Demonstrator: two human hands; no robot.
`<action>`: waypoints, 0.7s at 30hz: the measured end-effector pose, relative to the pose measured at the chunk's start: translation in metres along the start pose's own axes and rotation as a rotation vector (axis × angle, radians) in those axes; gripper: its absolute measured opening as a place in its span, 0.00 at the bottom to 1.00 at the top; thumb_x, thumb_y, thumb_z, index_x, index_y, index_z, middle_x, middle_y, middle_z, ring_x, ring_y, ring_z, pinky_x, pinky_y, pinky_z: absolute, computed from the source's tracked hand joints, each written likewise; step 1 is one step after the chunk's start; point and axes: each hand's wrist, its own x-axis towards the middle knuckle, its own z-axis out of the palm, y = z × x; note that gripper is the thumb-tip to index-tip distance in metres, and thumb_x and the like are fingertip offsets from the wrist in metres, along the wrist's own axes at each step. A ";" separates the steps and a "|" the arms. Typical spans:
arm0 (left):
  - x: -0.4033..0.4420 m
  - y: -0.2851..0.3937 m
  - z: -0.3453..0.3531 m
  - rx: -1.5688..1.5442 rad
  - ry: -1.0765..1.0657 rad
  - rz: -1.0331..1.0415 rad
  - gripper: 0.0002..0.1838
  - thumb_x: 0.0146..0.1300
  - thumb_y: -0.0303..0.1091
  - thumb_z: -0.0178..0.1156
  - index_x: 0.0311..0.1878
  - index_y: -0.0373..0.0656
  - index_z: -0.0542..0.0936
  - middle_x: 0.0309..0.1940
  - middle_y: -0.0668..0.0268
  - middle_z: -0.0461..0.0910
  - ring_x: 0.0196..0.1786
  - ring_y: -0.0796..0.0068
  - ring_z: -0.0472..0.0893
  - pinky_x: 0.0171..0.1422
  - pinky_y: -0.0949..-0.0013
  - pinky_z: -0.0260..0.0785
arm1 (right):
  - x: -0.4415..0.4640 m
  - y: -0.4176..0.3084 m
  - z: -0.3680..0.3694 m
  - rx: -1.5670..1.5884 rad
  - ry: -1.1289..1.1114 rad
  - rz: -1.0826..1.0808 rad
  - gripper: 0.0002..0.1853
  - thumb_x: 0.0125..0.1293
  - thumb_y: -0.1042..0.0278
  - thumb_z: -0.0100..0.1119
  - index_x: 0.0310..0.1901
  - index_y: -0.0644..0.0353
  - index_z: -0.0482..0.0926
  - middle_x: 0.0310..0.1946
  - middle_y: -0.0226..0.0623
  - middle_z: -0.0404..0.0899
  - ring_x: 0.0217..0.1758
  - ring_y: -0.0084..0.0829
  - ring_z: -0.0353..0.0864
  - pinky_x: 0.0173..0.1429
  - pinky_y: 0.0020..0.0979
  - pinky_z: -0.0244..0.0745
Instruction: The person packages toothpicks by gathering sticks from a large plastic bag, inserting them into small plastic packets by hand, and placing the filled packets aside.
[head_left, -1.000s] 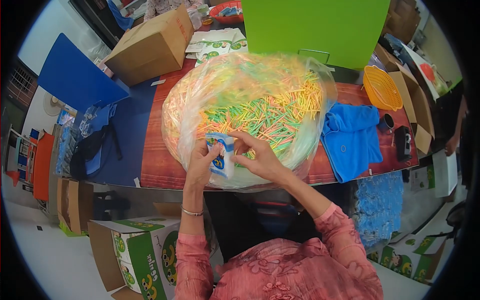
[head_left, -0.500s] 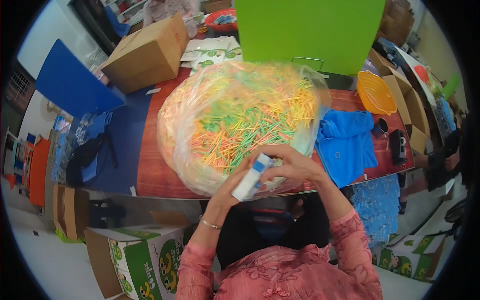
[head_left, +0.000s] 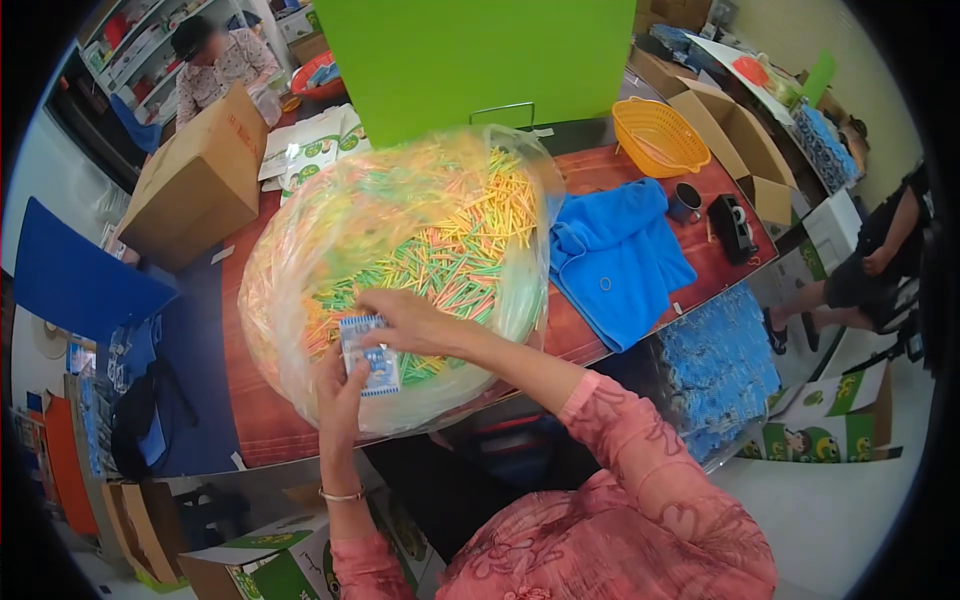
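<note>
Showing broad face, earlier edge-on: packet [head_left: 380, 374] between left hand [head_left: 339, 388], right hand [head_left: 408, 320].

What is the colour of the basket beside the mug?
Yellow-orange; the basket shows in the head view.

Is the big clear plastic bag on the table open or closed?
Open: the mouth of the plastic bag gapes wide, and the colored sticks inside lie uncovered in the middle.
</note>
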 end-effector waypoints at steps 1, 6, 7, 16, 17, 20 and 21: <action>0.005 -0.003 -0.004 0.017 0.033 0.017 0.24 0.70 0.24 0.55 0.68 0.32 0.68 0.54 0.60 0.80 0.54 0.75 0.80 0.58 0.70 0.74 | -0.005 0.003 -0.002 0.023 0.066 0.048 0.22 0.59 0.60 0.69 0.50 0.65 0.76 0.36 0.48 0.81 0.44 0.42 0.83 0.47 0.41 0.76; 0.029 -0.032 -0.032 0.393 0.201 0.105 0.24 0.68 0.23 0.55 0.68 0.31 0.70 0.56 0.56 0.80 0.56 0.69 0.80 0.59 0.68 0.73 | -0.059 0.035 -0.074 -0.330 0.022 0.209 0.13 0.63 0.67 0.65 0.47 0.61 0.78 0.40 0.43 0.81 0.44 0.46 0.82 0.47 0.42 0.77; 0.031 -0.027 -0.032 0.480 0.199 0.074 0.26 0.67 0.22 0.55 0.69 0.32 0.69 0.57 0.51 0.79 0.57 0.62 0.80 0.61 0.65 0.71 | -0.071 0.038 -0.083 -0.361 -0.041 0.179 0.12 0.63 0.68 0.64 0.47 0.60 0.78 0.39 0.43 0.80 0.44 0.46 0.82 0.47 0.42 0.77; 0.022 -0.012 -0.002 1.290 0.465 0.209 0.21 0.62 0.24 0.63 0.59 0.34 0.75 0.47 0.48 0.78 0.51 0.47 0.77 0.56 0.49 0.68 | -0.101 0.042 -0.095 -0.526 -0.026 -0.091 0.07 0.57 0.73 0.61 0.39 0.60 0.79 0.41 0.43 0.76 0.45 0.47 0.80 0.46 0.44 0.77; 0.019 -0.006 0.007 1.313 0.511 0.264 0.21 0.62 0.24 0.64 0.58 0.35 0.75 0.48 0.48 0.78 0.51 0.48 0.77 0.56 0.50 0.68 | -0.095 0.044 -0.094 -0.598 -0.055 -0.145 0.07 0.57 0.73 0.60 0.37 0.61 0.79 0.40 0.43 0.76 0.45 0.47 0.81 0.46 0.43 0.77; 0.015 0.004 0.030 1.277 0.539 0.458 0.18 0.62 0.23 0.64 0.55 0.35 0.78 0.49 0.49 0.78 0.52 0.50 0.78 0.56 0.53 0.70 | -0.087 0.040 -0.083 -0.747 -0.166 -0.247 0.05 0.55 0.74 0.59 0.34 0.63 0.80 0.37 0.44 0.77 0.43 0.45 0.81 0.45 0.42 0.78; 0.016 0.005 0.036 1.199 0.487 0.534 0.17 0.62 0.23 0.63 0.54 0.35 0.79 0.49 0.50 0.79 0.51 0.51 0.79 0.55 0.54 0.71 | -0.085 0.039 -0.081 -0.784 -0.211 -0.277 0.05 0.54 0.74 0.58 0.32 0.64 0.80 0.36 0.44 0.77 0.42 0.45 0.81 0.45 0.42 0.78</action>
